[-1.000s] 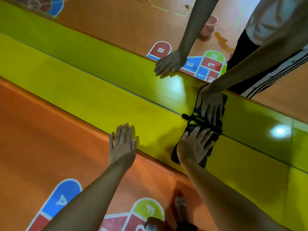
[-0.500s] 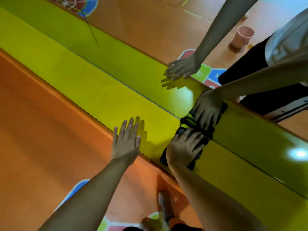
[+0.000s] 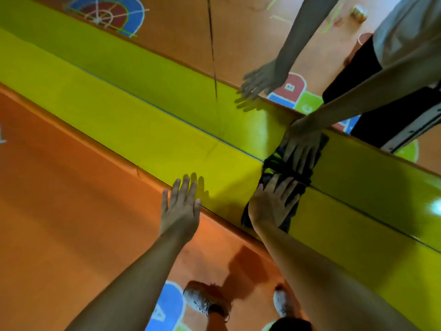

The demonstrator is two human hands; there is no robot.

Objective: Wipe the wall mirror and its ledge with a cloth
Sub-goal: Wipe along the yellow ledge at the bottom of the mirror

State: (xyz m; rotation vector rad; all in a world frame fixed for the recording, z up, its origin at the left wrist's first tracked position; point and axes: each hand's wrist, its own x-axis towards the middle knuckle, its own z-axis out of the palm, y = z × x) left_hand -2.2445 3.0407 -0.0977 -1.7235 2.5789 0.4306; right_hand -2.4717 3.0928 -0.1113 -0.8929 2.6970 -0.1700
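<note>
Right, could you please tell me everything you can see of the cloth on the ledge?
The cloth is dark, almost black, soft fabric, bunched into a crumpled wad rather than spread flat. It lies across the yellow-green ledge, running from the front edge to the foot of the mirror, where its far end meets its own reflection. The right hand presses down on it with straight, spread fingers, covering most of its middle, so only its edges show. Nothing else touches it.

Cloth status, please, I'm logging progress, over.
Right hand flat, pressing cloth on yellow ledge at mirror base. Left hand open at ledge edge. No obstruction seen.
</note>
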